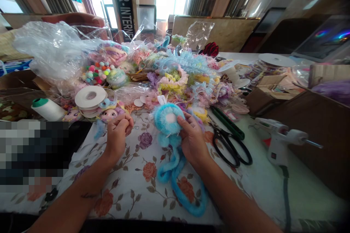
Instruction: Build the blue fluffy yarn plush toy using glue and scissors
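Note:
My right hand grips a blue fluffy ring with a pale centre. Its long blue fuzzy cord trails down over the floral tablecloth towards me. My left hand is curled into a loose fist just left of the ring, fingers pinched together on something I cannot make out. A small doll head lies right behind that hand.
Black scissors with green handles lie right of my right hand. A white glue gun stands further right. A ribbon spool, a thread cone, plastic bags and a heap of pastel trims fill the back. Cardboard boxes sit at the right.

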{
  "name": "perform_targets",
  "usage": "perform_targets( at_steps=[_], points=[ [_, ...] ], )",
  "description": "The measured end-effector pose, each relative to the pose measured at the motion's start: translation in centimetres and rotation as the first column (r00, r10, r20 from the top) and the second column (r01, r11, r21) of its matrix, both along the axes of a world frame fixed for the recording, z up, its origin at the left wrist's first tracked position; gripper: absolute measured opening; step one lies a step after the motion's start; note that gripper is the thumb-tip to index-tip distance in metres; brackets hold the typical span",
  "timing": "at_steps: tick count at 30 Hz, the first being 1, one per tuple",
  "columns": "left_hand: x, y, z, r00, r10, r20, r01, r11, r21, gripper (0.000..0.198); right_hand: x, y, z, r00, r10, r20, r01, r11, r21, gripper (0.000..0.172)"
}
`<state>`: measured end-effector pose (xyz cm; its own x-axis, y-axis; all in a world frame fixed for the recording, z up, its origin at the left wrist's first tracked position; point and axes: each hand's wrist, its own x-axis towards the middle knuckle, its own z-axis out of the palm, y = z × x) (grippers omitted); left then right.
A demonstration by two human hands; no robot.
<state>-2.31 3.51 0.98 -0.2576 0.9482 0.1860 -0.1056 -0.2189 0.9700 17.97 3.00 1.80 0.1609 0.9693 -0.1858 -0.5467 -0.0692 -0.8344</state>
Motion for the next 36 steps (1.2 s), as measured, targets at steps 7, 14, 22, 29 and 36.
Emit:
perform_targets(
  at_steps=[7, 14, 22, 29, 36],
  points=[
    [1.0, -0.6, 0.3, 0.939, -0.139, -0.314, 0.136, 0.990, -0.034, 0.023, 0.1, 0.2, -0.2, 0.998, 0.007, -0.061, -0.007, 1.000, -0.006, 0.060],
    [0.8, -0.6, 0.1, 0.876, 0.019, -0.483, 0.029, 0.995, 0.092, 0.041, 0.1, 0.3, -0.1, 0.997, -0.001, -0.073, 0.000, 1.000, -0.010, 0.056],
    [1.4, -0.3, -1.0, 0.862, -0.311, -0.401, 0.288, 0.950, -0.118, 0.058, -0.8, -0.3, -0.4, 1.000, -0.010, 0.012, 0.010, 0.998, 0.057, 0.064],
    [1.7, -1.0, -0.8, 0.638, -0.103, -0.763, 0.307, 0.943, 0.129, 0.029, -0.5, -0.1, -1.0, 0.998, -0.054, 0.023, 0.054, 0.999, -0.004, 0.053],
    [2.1, -1.6, -0.6, 0.486, 0.137, -0.863, 0.491, 0.775, 0.399, 0.022, -0.1, 0.5, -0.7, 0.996, -0.090, -0.023, 0.091, 0.996, 0.011, 0.049]
  ],
)
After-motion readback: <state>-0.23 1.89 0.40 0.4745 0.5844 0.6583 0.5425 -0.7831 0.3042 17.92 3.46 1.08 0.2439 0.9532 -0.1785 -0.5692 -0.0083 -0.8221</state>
